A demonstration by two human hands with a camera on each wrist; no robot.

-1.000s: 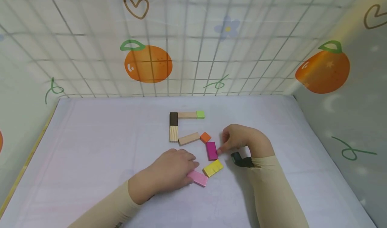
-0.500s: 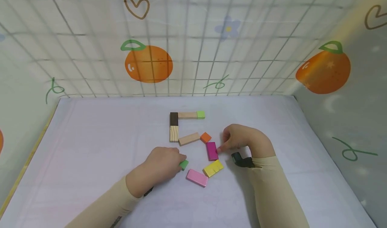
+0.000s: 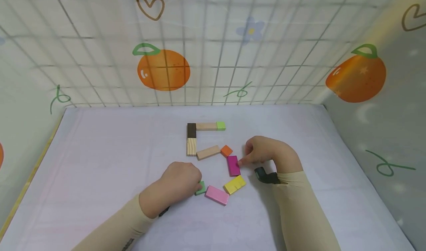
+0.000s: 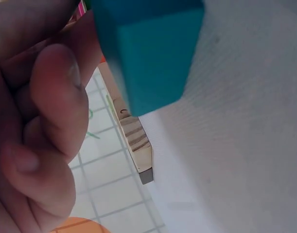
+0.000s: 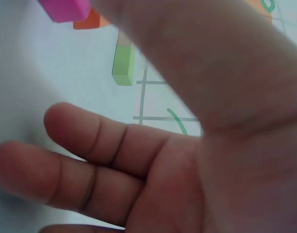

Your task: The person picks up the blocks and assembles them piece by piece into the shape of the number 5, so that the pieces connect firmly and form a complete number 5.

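Note:
My left hand (image 3: 178, 180) pinches a small green block (image 3: 201, 188) on the white cloth, just left of the pink block (image 3: 217, 195). Part of the green block hides under the fingers; in the left wrist view this block (image 4: 153, 63) looks teal. My right hand (image 3: 267, 153) lies at the right of the magenta block (image 3: 233, 165), a fingertip touching its side. The other right fingers (image 5: 90, 131) are loosely extended and hold nothing. Between the magenta and pink blocks lies a yellow block (image 3: 235, 185), tilted.
An orange block (image 3: 226, 151) and a plain wooden block (image 3: 208, 153) continue the line behind. Farther back, a striped block (image 3: 191, 147), a dark brown block (image 3: 191, 130), another wooden block (image 3: 206, 126) and a light green block (image 3: 221, 126) form a corner. A patterned curtain (image 3: 206, 92) stands behind the cloth.
My left hand has drawn back from the pink block, bringing the green block into sight, then has moved it down and slightly left beside the pink one. The right hand stays nearly still.

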